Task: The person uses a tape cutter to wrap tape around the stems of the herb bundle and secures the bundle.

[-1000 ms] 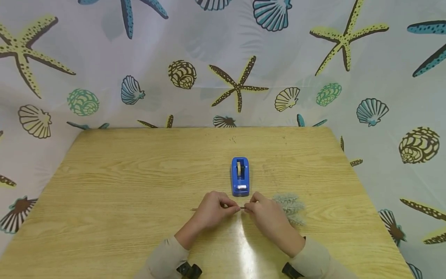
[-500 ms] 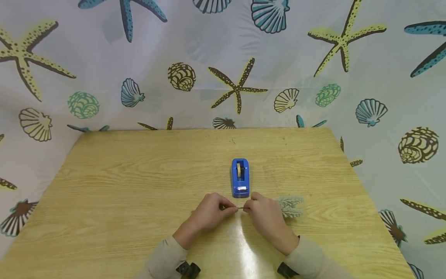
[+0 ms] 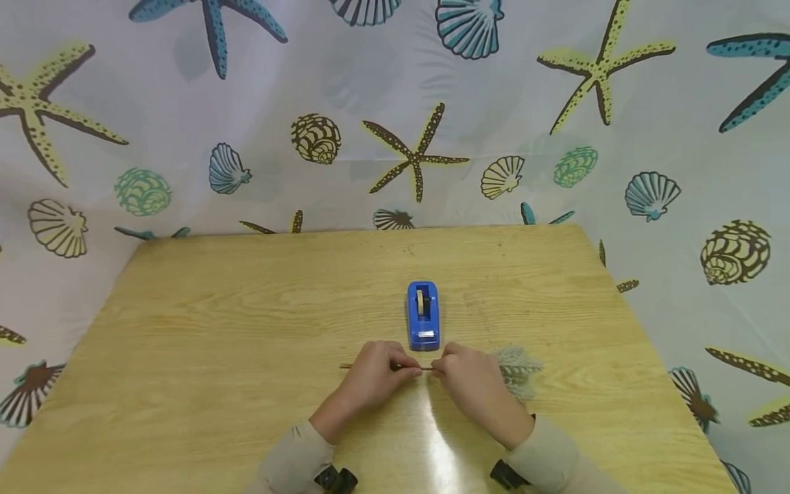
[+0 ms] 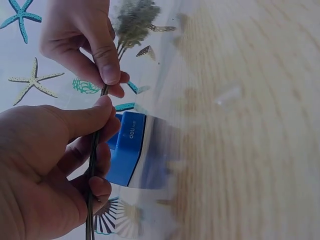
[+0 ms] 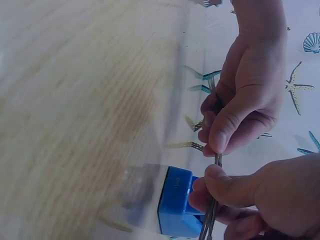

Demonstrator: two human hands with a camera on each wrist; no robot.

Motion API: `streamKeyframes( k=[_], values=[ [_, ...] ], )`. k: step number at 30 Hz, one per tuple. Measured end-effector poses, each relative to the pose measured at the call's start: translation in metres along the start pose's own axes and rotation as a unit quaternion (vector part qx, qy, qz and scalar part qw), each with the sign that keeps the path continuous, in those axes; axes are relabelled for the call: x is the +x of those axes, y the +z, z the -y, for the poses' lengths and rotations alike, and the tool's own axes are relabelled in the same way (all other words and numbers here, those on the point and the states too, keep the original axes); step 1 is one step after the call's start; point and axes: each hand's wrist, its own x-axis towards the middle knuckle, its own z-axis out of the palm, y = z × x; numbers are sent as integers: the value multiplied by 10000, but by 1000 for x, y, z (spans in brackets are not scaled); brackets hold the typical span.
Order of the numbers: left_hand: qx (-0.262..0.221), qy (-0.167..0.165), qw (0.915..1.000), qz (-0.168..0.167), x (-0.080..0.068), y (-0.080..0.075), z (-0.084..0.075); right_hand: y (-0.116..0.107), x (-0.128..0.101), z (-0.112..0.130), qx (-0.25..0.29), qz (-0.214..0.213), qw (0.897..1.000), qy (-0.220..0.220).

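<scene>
Both hands hold a thin dark stem [image 3: 426, 368] level just above the wooden table [image 3: 216, 329]. My left hand [image 3: 378, 370] pinches the bare end of the stem [image 4: 93, 150], whose tip sticks out to the left. My right hand [image 3: 464, 376] pinches the stem [image 5: 216, 165] close beside it, thumb tips almost meeting. A grey-green leafy sprig [image 3: 517, 367] at the stem's far end shows past the right hand. A blue tape dispenser [image 3: 422, 315] stands just behind the hands.
The tape dispenser [image 4: 127, 150] [image 5: 179, 207] sits within a finger's length of both hands. A curtain printed with starfish and shells [image 3: 395, 110] hangs behind and around the table. Beige sleeves cover both forearms.
The hands stay pinched on the stem in nearly the same spot. The stem's left tip, hidden half a second ago, shows again, and the sprig has shifted slightly.
</scene>
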Motion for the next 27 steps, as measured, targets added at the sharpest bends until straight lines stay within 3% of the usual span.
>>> streamKeyframes(
  k=[8,18,27],
  values=[
    [129,47,9998,-156,-4,5,3,3,0,0,322,122,9992,225],
    [158,290,9992,-208,-2,2,5,3,4,0,442,-430,9974,370],
    [132,244,9977,-620,-2,3,6,4,7,1,650,-291,9972,231]
  ],
)
